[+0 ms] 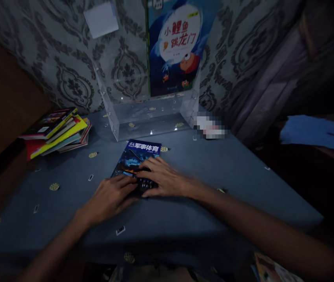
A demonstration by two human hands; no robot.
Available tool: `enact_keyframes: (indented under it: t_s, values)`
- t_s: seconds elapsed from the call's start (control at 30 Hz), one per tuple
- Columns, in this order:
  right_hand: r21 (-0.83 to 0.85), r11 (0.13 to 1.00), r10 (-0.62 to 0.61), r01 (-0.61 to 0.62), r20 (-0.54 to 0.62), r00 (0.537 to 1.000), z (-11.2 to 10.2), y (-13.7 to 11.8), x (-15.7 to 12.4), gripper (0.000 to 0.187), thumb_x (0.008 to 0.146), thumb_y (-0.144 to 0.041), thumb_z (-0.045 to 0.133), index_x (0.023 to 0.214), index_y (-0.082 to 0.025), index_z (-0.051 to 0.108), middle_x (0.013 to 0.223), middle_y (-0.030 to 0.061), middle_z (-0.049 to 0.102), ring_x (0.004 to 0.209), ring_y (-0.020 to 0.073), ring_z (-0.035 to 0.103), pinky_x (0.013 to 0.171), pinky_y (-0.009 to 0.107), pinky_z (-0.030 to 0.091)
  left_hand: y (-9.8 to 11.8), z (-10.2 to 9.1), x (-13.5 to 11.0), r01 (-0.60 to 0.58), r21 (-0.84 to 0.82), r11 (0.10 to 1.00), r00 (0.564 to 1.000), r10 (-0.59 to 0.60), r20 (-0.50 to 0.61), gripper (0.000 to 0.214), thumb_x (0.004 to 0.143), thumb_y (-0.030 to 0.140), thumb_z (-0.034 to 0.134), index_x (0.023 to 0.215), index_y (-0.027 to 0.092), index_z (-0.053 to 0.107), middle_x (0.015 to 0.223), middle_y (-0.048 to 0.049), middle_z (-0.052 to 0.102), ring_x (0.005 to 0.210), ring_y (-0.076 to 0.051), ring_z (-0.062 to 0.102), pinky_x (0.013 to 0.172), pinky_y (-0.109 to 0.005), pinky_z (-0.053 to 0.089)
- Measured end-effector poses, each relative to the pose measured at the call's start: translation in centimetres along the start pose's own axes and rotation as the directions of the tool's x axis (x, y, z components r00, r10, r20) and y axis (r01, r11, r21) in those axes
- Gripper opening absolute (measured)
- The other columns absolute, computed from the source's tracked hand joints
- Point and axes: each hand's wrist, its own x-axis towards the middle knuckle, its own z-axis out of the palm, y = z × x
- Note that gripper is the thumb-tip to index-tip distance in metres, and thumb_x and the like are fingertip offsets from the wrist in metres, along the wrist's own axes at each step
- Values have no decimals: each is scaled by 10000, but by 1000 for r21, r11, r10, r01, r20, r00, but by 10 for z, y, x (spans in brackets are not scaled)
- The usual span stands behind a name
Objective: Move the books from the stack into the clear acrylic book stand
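A dark blue magazine [128, 156] with white Chinese lettering lies flat on the cloth-covered table. My left hand [112, 194] rests at its lower left, fingers together and stretched over the cover's lower part. From the right, my right hand [162, 178] lies across the cover with its fingers spread. The fingertips of both hands come close together near the middle. Behind the magazine stands a clear acrylic rack [152, 127], and a blue picture book [173, 74] with red fish on its cover stands upright in it.
A loose stack of books [58, 133] sits at the table's left side. Right of the rack lies a small blurred-out item [211, 127]. Patterned wallpaper and a white card [100, 19] are behind. Beyond the right edge are a blue cloth [316, 131] and, lower, another printed cover [273, 268].
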Motion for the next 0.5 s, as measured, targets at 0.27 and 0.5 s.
enact_keyframes:
  t_s: [0.27,0.5]
  values:
    - [-2,968,250,-250,-27,968,-5,10,-1,719,794,-677,620,1353,-228,559,1434,160,478,1309,354,426,1058,571,343,-47,7,30,456,-40,889,888,-457,-42,397,956,316,474,1307,138,528,1196,-147,639,1073,-296,610,900,-441,502]
    - [-37,874,481,-485,-79,873,0,30,-10,873,817,-723,529,1450,-129,434,1533,242,346,1432,401,295,1132,632,243,-67,20,56,491,-573,657,755,-648,-96,431,833,283,613,1244,157,579,1109,-111,693,1055,-288,633,937,-427,482]
